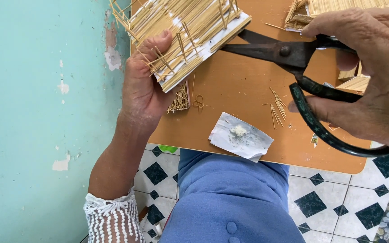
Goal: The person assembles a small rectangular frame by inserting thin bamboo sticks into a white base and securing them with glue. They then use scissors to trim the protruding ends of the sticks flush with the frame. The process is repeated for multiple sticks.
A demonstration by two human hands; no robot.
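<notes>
The left hand point(142, 85) grips a flat panel of thin pale straw sticks glued onto white card point(187, 33), thumb pressed on top, the other fingers hidden beneath. The panel is held up over the orange-brown board surface point(244, 90), its sticks packed side by side with loose ends jutting past the edges; its long axis slants from lower left to upper right. The right hand point(370, 67) holds large black metal scissors point(293, 56), fingers curled through the looped handles, the dark blades partly parted and pointing left, tips meeting the panel's right edge. On the surface lies a crumpled white paper scrap carrying a small lump of white paste point(240, 135), with a scatter of cut straw bits point(278, 108) just beside it. More straw pieces point(329, 11) are stacked at the far edge.
</notes>
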